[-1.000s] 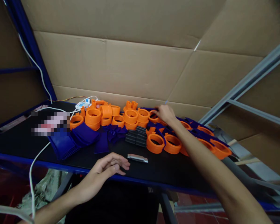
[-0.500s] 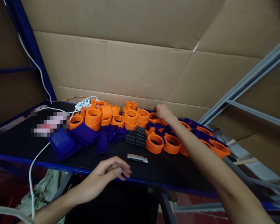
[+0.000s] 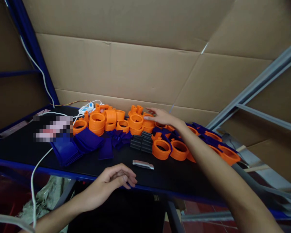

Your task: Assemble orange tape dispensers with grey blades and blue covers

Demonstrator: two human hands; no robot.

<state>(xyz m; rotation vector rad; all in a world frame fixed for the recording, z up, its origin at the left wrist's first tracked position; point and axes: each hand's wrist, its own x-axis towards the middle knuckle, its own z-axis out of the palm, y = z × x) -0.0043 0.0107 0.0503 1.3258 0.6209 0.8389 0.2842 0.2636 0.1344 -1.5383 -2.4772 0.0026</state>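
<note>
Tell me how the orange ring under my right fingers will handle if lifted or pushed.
Probably stiff: the orange ring is thick-walled and keeps its round shape. Likely light, being hollow. Lying flat under the right hand, it should slide rather than roll, though it may nudge the neighbouring rings stacked beside it.

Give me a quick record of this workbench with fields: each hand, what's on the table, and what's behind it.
left hand: loosely curled, holds nothing, rests at the near edge of the table, beside a small metal piece
right hand: open, fingers stretched over the orange rings at the back; contact unclear
also on table: blue sheets, black blocks, white cable
behind: cardboard
</note>
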